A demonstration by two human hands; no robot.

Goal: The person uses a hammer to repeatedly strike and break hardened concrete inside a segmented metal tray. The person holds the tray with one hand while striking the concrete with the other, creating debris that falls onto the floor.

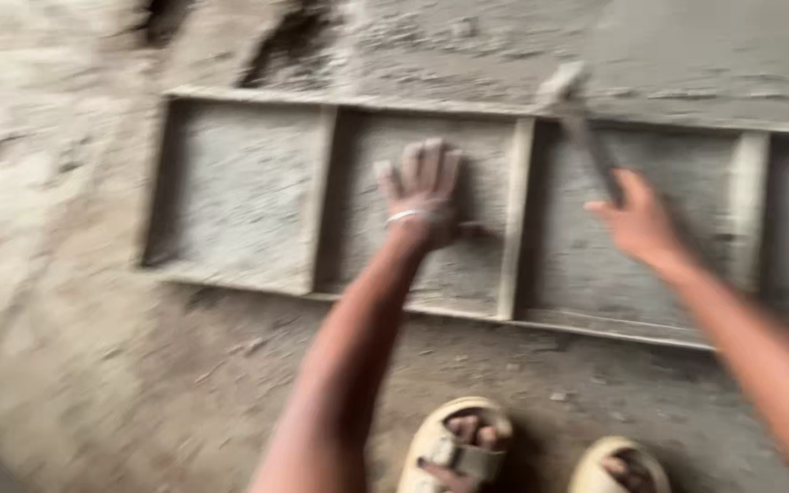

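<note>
A wide stretch of grey, sandy ground (93,365) fills the view, rough and lumpy on the left and smoother at the far right. On it lies a long wooden frame (513,224), set flat and running from left to right, split by upright bars into a row of box-shaped compartments. Each compartment is packed with grey, wet-looking mix (239,187), level with the wood or close to it. The picture is blurred, so fine surface detail cannot be made out.

The left hand (424,194) reaches out from the near side and lies flat, fingers spread, palm down on the mix in the second compartment from the left. A thin pale band (405,216) circles its wrist.

The right hand (639,219) is over the third compartment, closed around the near end of a thin flat stick (586,128). The stick slants away to the far left, its far tip reaching the far rail of the frame.

At the near edge, two feet in pale sandals (457,443) stand on the ground just short of the frame.
</note>
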